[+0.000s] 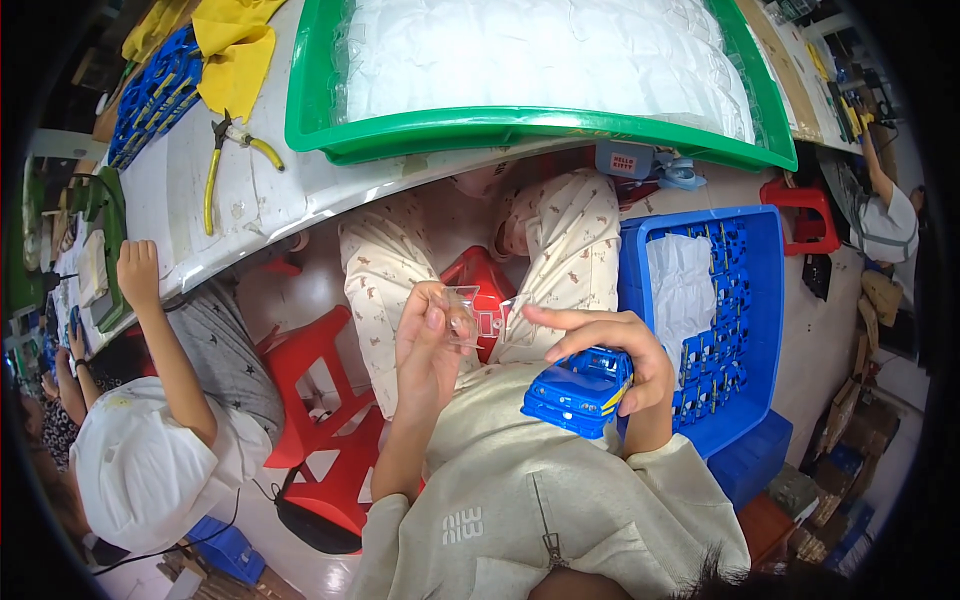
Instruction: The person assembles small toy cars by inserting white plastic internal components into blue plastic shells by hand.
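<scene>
Rn L hand (425, 330) pinches clear plastic pc (464, 318), R hand (645, 365) grips shiny blue toy car (574, 388) w/ yellow trim.

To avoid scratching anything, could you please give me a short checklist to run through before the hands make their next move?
1. Left hand has a grip on the clear plastic piece: ok.
2. Right hand holds the blue toy car: ok.
3. Clear piece in the left hand is apart from the car: ok.
4. Clear piece is free of scratches: cannot tell, too small and see-through.
5. Pliers on the table have their handles closed: not ok, they are spread.
</scene>
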Action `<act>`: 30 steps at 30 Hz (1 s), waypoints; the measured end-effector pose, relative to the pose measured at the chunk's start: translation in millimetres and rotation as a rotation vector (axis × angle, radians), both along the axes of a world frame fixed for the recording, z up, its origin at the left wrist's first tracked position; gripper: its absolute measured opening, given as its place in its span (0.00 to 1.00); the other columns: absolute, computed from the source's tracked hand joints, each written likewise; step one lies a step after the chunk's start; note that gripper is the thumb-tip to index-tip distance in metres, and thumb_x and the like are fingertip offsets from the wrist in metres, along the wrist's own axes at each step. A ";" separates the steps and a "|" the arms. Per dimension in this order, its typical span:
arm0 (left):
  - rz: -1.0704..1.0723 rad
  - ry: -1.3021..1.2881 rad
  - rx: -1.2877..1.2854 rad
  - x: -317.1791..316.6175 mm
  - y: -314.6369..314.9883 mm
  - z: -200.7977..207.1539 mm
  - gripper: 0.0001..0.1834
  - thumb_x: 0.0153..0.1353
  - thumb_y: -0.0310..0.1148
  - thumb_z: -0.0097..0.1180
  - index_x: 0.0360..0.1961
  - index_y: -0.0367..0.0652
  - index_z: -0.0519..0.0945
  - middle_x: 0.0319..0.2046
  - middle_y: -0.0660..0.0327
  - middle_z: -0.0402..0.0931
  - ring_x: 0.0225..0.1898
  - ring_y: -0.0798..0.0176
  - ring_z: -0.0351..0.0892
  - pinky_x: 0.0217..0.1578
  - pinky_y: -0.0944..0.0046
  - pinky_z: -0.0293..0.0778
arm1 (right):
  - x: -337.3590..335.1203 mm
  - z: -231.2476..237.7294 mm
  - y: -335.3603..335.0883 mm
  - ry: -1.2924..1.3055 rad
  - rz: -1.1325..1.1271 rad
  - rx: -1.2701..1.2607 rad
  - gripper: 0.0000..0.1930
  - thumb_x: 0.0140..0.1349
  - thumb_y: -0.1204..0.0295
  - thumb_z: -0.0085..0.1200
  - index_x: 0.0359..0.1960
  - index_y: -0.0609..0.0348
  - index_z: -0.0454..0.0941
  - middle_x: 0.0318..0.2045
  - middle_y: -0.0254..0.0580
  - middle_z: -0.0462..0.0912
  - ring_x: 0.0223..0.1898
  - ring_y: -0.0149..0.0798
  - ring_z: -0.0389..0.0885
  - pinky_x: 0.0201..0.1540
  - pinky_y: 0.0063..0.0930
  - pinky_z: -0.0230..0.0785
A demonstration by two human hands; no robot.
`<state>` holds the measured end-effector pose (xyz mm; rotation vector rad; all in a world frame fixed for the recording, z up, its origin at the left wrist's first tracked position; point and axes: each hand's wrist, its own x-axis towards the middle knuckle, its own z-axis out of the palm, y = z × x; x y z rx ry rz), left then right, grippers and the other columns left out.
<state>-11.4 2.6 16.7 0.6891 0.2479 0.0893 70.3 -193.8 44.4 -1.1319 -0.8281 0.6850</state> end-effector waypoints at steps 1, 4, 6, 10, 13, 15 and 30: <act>0.000 0.000 -0.001 -0.4 -0.2 0.1 0.10 0.61 0.37 0.46 0.35 0.43 0.62 0.24 0.64 0.66 0.25 0.73 0.63 0.26 0.75 0.61 | 1.2 -0.1 -1.2 0.000 0.000 -0.001 0.36 0.44 0.45 0.55 0.40 0.72 0.74 0.50 0.77 0.62 0.53 0.60 0.66 0.52 0.36 0.61; 0.014 0.003 -0.051 -1.3 -1.3 -0.2 0.10 0.61 0.37 0.46 0.35 0.43 0.62 0.24 0.64 0.66 0.25 0.73 0.62 0.25 0.75 0.61 | 1.7 -1.5 -5.4 0.060 0.010 -0.011 0.35 0.42 0.47 0.55 0.43 0.69 0.74 0.57 0.76 0.50 0.55 0.50 0.66 0.52 0.28 0.59; -0.003 -0.082 -0.041 -1.2 -1.4 -0.8 0.10 0.61 0.36 0.46 0.35 0.43 0.62 0.23 0.63 0.65 0.24 0.73 0.62 0.25 0.75 0.62 | -1.7 -5.9 -5.0 0.156 0.042 0.037 0.36 0.42 0.45 0.54 0.43 0.68 0.74 0.57 0.78 0.50 0.56 0.51 0.65 0.53 0.29 0.58; -0.001 -0.067 -0.040 0.7 -1.9 -1.1 0.10 0.61 0.36 0.46 0.34 0.43 0.61 0.23 0.63 0.65 0.24 0.73 0.62 0.25 0.75 0.62 | -11.9 -14.9 10.5 0.365 0.068 0.313 0.29 0.52 0.50 0.48 0.40 0.71 0.74 0.55 0.84 0.48 0.41 0.51 0.73 0.39 0.28 0.66; -0.020 -0.075 -0.038 0.4 -1.1 -2.0 0.10 0.61 0.36 0.46 0.34 0.43 0.62 0.24 0.63 0.65 0.24 0.73 0.62 0.25 0.75 0.62 | -10.3 -19.5 12.3 0.555 0.164 0.501 0.20 0.61 0.64 0.45 0.40 0.76 0.71 0.54 0.85 0.45 0.28 0.51 0.80 0.27 0.30 0.75; -0.028 -0.063 -0.030 0.9 -2.3 -0.8 0.10 0.61 0.36 0.45 0.35 0.43 0.62 0.23 0.64 0.65 0.24 0.74 0.62 0.25 0.75 0.62 | -7.8 -26.5 13.5 0.620 0.238 0.589 0.20 0.61 0.64 0.45 0.40 0.76 0.70 0.53 0.86 0.47 0.28 0.51 0.80 0.26 0.30 0.75; 0.372 -0.019 0.212 -4.4 -6.5 4.9 0.06 0.59 0.32 0.47 0.33 0.43 0.64 0.26 0.61 0.70 0.30 0.67 0.70 0.29 0.72 0.67 | -19.5 -38.9 -0.7 0.600 0.237 0.338 0.41 0.48 0.43 0.49 0.47 0.77 0.63 0.42 0.79 0.66 0.26 0.53 0.80 0.32 0.37 0.75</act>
